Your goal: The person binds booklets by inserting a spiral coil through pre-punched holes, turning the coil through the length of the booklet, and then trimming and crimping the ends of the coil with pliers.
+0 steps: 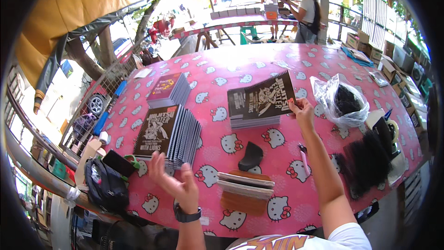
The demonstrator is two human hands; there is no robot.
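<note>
My right hand pinches the lower right corner of a black-covered spiral notebook, which is tilted up over a stack of notebooks in the middle of the table. My left hand is raised with fingers apart and holds nothing. It is nearest the front edge of a tall stack of black spiral notebooks on the left. Behind that stands another stack with a maroon cover. Between my arms lie a black curved piece and a brown block with pale boards.
To the right are a clear plastic bag with black contents, a pink pen, a heap of black coils and a tape roll. A black bag and dark phone sit front left. Two people stand at a far table.
</note>
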